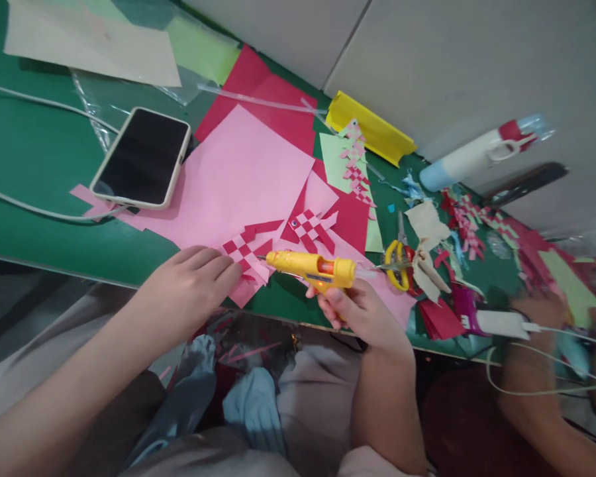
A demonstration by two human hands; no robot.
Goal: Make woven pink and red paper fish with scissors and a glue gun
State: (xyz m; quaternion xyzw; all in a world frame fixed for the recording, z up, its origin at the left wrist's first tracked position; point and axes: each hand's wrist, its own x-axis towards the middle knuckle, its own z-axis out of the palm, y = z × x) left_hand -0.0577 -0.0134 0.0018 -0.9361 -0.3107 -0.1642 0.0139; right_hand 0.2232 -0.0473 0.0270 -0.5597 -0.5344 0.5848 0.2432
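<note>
One yellow glue gun [308,266], gripped in the right hand [362,315], points at a checkered paper piece [240,250] over the green table [40,159], while the left hand [191,288] touches that piece, whether pinching I cannot tell

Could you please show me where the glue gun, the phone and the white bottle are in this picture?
Glue gun [304,265]: head view, on its yellow barrel.
Phone [143,157]: head view, on its dark screen.
White bottle [469,158]: head view, on its white body.
</note>
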